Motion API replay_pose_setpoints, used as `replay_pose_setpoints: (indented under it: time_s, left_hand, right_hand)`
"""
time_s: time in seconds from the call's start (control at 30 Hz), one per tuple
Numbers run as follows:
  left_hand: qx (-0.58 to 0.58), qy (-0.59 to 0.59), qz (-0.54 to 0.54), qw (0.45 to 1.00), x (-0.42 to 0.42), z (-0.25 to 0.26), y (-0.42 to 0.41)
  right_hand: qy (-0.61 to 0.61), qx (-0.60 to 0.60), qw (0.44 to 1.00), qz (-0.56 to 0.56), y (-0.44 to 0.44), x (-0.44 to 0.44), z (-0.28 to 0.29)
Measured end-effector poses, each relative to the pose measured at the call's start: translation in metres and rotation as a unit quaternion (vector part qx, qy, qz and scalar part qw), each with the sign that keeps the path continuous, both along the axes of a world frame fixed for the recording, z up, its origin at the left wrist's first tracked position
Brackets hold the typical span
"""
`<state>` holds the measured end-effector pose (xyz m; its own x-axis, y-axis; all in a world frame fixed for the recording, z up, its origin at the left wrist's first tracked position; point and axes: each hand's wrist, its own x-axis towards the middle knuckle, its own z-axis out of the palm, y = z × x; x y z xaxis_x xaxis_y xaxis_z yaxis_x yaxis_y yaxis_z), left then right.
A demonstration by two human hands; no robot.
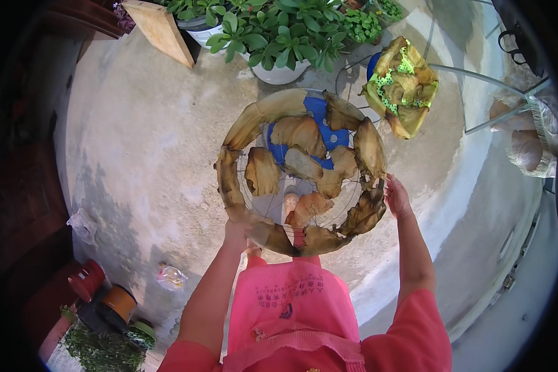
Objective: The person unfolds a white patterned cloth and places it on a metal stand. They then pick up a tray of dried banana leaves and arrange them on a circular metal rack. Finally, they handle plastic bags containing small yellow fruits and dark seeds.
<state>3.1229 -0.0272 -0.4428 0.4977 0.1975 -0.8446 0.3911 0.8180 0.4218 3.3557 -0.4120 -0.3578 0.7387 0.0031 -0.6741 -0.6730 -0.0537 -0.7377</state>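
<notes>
A round wire rack (pixel 269 209), like a fan guard, spans the space in front of my body. Wrinkled brown dried pieces (pixel 300 135), leathery and leaf-like, lie over its middle and drape around its rim. My left hand (pixel 238 233) grips the rim at the lower left, its fingers partly hidden by a draped piece. At the right side my right hand (pixel 396 197) holds the rim, with fingertips behind it. Blue perforated plastic (pixel 331 135) shows between the pieces; whether it lies on the rack or under it, I cannot tell.
Beyond the rack, more dried pieces lie over a yellow-green basket (pixel 400 88). Potted succulents (pixel 279 37) and a wooden board (pixel 160 30) line the far side. A metal-framed stand (pixel 493 79) is at the right. Flower pots (pixel 116 304) and a plastic bag (pixel 171 277) sit at lower left.
</notes>
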Motion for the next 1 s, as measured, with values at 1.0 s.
replay_pose_setpoints:
  time_s: [1.0]
  left_hand:
    - [-0.038,-0.035,0.039,0.998,0.068,-0.051,-0.082]
  right_hand:
    - [-0.354,-0.550,0.703,0.281,0.211,0.064,-0.135]
